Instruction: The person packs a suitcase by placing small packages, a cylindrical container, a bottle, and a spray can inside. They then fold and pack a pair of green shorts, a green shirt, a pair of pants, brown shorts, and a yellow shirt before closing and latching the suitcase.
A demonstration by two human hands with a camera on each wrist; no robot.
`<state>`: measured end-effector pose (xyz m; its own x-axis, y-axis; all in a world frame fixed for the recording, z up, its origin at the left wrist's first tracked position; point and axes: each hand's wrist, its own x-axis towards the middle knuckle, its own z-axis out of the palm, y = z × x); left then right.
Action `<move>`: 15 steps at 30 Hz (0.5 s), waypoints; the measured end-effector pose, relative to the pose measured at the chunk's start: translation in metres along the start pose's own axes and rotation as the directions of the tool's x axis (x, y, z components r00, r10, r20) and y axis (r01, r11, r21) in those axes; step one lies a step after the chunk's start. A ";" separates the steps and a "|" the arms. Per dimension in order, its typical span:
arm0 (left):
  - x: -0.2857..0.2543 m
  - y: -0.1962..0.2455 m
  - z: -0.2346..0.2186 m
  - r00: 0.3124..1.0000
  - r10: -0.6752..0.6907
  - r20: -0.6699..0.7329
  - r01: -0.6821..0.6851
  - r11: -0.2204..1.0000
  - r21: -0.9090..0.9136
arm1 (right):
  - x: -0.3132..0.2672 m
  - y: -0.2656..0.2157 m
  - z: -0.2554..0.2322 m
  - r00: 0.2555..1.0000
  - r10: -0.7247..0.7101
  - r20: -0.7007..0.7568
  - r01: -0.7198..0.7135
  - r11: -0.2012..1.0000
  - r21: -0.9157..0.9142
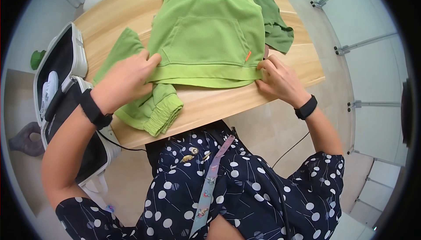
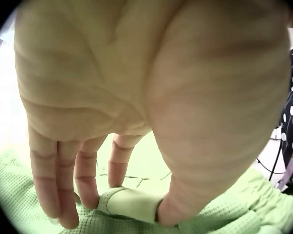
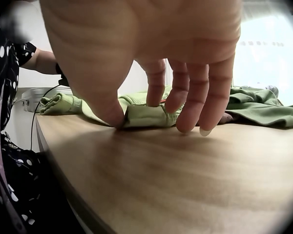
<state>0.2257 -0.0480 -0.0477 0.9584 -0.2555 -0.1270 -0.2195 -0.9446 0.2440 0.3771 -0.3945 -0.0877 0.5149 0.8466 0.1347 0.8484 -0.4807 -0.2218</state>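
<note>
A light green garment (image 1: 206,42) with a front pocket and a small orange tag lies on the wooden table (image 1: 210,104). The left hand (image 1: 129,80) pinches the left corner of its hem; in the left wrist view the thumb and fingers of the left hand (image 2: 136,97) close on the hem band (image 2: 132,204). At the opposite hem corner, the right hand (image 1: 280,80) pinches the edge between thumb and fingers. The right wrist view shows the right hand (image 3: 156,58) on the hem (image 3: 146,116). A green piece with a gathered cuff (image 1: 164,113) lies under and beside the left hand.
Darker green clothing (image 1: 276,25) lies at the table's right back. An open suitcase (image 1: 79,53) with white shoes (image 1: 50,91) stands left of the table. A grey neck pillow (image 1: 27,139) and a green object (image 1: 37,59) are farther left. A black cable (image 1: 123,145) runs near the table's front edge.
</note>
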 end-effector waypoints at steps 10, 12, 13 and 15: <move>0.005 -0.026 -0.003 0.995 0.019 0.100 0.001 0.981 -0.193 | 0.000 0.010 0.006 0.999 -0.022 -0.037 0.025 0.996 0.084; 0.006 -0.025 -0.001 0.994 -0.032 0.102 0.050 0.981 -0.188 | 0.001 0.012 0.008 1.000 -0.001 -0.011 0.003 0.989 0.148; 0.008 -0.023 0.001 0.992 -0.074 0.102 0.092 0.979 -0.185 | 0.001 0.013 0.009 0.998 -0.047 -0.041 0.051 0.994 0.094; 0.008 -0.019 0.011 0.991 -0.120 0.055 0.127 0.979 -0.158 | 0.002 0.011 0.008 0.994 -0.092 -0.063 0.095 0.994 0.044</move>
<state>0.2354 -0.0344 -0.0634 0.9663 -0.1514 -0.2084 -0.0642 -0.9251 0.3744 0.3862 -0.3959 -0.0980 0.4413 0.8712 0.2153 0.8872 -0.3876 -0.2503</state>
